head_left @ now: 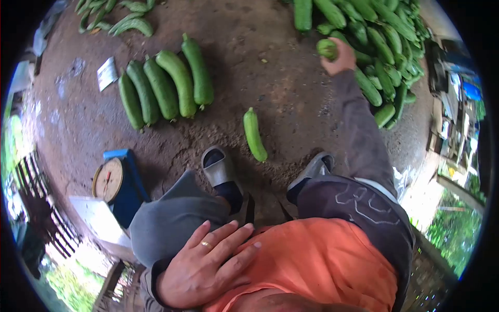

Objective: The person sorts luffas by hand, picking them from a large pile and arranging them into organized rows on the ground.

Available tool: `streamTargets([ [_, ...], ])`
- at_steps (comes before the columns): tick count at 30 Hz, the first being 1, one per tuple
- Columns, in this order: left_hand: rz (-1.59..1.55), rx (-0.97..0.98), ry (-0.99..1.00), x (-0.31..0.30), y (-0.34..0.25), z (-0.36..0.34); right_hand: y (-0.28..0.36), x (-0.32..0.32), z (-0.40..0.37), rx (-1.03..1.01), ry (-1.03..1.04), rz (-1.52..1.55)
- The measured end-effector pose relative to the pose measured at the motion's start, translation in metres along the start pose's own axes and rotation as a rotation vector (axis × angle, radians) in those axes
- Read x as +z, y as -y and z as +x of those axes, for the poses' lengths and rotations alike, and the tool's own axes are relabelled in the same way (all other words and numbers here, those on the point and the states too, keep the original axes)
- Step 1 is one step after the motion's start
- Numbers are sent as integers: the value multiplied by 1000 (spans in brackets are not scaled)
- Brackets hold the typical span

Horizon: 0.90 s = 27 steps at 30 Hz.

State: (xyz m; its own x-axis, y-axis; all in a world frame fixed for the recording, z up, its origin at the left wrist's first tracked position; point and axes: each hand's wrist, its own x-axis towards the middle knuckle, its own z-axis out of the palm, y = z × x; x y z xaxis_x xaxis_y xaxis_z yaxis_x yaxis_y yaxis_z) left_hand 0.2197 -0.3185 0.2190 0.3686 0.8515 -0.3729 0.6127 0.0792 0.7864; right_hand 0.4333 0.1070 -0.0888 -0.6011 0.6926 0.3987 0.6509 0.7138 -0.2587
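Observation:
At the edge of the large pile, my right hand [341, 56] is closed around a green luffa gourd [327, 49], whose end points toward me. My left hand [212, 262], with a ring on one finger, lies flat on my orange shirt [322, 249], fingers spread and holding nothing. A single smaller luffa [253, 135] lies on the dirt floor between my feet. To the left, several big luffas [165, 89] are lined up side by side. The pile of luffas [384, 47] spreads beyond and to the right of my right hand.
A blue dial scale [127, 182] stands left of my knee, with a pale metal plate [99, 216] beside it. A small white packet [107, 74] lies near the row. Curved, bumpy green gourds [132, 25] sit at the far left. Sandals [221, 169] cover my feet.

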Motion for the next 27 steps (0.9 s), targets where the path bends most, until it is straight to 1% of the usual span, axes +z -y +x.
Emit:
streamTargets([
  [1, -4, 16, 14, -1, 1, -2, 9, -8, 0, 0, -88, 205],
  [2, 6, 25, -12, 0, 2, -2, 19, -16, 1, 3, -177, 409],
  [4, 31, 56, -65, 4, 2, -1, 41, -25, 2, 218, -94, 838],
  [5, 38, 58, -79, 7, 2, -4, 38, -18, 2, 196, -65, 852],
  [8, 50, 76, -99, 12, 1, -9, 89, -24, -1, 564, 61, 1196],
  [9, 51, 77, -94, 11, 0, -11, 99, -19, -5, 553, 70, 1214],
  [12, 56, 86, -79, 12, -2, -17, 135, -20, -19, 640, 144, 1222],
  [15, 59, 102, -73, 12, 0, -23, 138, -8, -53, 675, 47, 1152],
  [17, 63, 128, -81, 12, 2, -25, 141, -15, -81, 999, 70, 1200],
  [19, 68, 161, -92, 13, 4, -27, 139, -12, -126, 1247, -48, 1448],
  [21, 81, 189, -96, 14, 5, -29, 126, 3, -184, 1491, -104, 1661],
  [23, 87, 207, -90, 15, 5, -33, 127, 9, -231, 1568, -162, 1816],
  [27, 85, 242, -106, 19, 6, -39, 148, -2, -271, 1679, -255, 1924],
])
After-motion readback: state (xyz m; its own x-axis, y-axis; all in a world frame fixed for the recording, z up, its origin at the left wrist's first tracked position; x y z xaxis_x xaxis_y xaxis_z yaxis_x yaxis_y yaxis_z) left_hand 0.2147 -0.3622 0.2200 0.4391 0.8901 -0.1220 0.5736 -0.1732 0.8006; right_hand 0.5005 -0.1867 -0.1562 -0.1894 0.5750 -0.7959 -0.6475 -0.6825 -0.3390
